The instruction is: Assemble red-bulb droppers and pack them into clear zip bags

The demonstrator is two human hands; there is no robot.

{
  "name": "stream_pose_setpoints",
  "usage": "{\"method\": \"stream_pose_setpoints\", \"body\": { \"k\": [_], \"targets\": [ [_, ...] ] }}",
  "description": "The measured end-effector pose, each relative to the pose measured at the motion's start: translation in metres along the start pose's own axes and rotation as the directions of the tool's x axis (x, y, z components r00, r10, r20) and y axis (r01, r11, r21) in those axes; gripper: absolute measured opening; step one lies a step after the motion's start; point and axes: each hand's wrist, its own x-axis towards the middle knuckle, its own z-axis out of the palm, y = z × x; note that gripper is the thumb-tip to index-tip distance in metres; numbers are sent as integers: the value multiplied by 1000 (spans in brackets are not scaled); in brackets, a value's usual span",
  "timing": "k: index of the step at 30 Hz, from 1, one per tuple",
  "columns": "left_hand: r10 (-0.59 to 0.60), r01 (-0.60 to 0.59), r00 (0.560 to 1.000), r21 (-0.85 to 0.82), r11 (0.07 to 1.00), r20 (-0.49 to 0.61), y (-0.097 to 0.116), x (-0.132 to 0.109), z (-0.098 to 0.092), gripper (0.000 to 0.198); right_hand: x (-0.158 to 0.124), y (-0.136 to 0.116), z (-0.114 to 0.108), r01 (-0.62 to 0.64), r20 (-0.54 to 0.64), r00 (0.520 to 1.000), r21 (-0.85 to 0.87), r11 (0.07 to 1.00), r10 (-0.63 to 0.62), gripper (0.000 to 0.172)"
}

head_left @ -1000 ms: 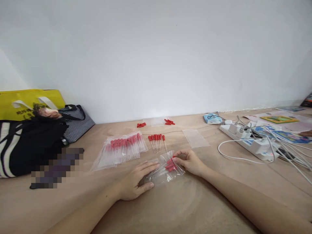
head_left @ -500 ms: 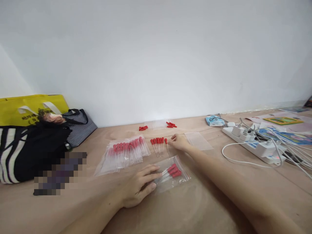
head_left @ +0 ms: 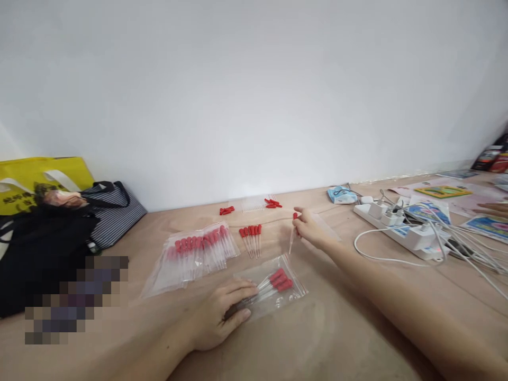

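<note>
My left hand is on the left end of a clear zip bag, its fingers on top and its thumb at the near side. Several red-topped droppers lie inside that bag. Farther right, my right hand pinches one dropper near its red bulb, the thin tip hanging down. A short row of loose droppers lies to its left. Overlapping bags filled with droppers spread out beyond my left hand. Partly behind my right hand is a flat clear bag.
Small red bulbs and more red bulbs lie near the wall. On the right are a white power strip, cables, a blue mask and another person's hand. Bags stand at the left.
My right hand has moved right and lifted the single dropper from beside the row. My left hand stays on the bag. The view has shifted a little to the right.
</note>
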Motion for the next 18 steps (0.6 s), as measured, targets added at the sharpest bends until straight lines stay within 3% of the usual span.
{"method": "stream_pose_setpoints", "body": {
  "k": [3,6,18],
  "targets": [
    [-17,17,1000,-4,1000,-14,2,2,0,37,-25,4,-24,-55,-40,998,69,996,58,38],
    [-47,47,999,11,999,-19,-1,2,2,39,-41,11,-31,-22,-74,997,153,988,34,40],
    [-52,53,999,34,998,-5,-12,-1,6,44,-56,11,-9,-21,-88,995,243,970,44,41]
  ]
}}
